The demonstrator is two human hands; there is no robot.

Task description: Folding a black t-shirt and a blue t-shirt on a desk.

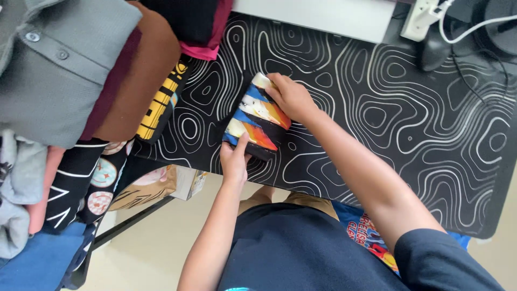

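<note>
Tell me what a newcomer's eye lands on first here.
First the black desk mat with white contour lines, filling the middle and right. At its near edge the left hand and right hand press a folded, brightly striped cloth. A heap of clothes fills the picture's left side.

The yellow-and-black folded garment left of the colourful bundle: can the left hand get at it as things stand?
Probably yes. The left hand rests on the near edge of the colourful folded cloth, and only bare patterned mat lies between it and the yellow-and-black garment. It would have to let go of the cloth first.
</note>
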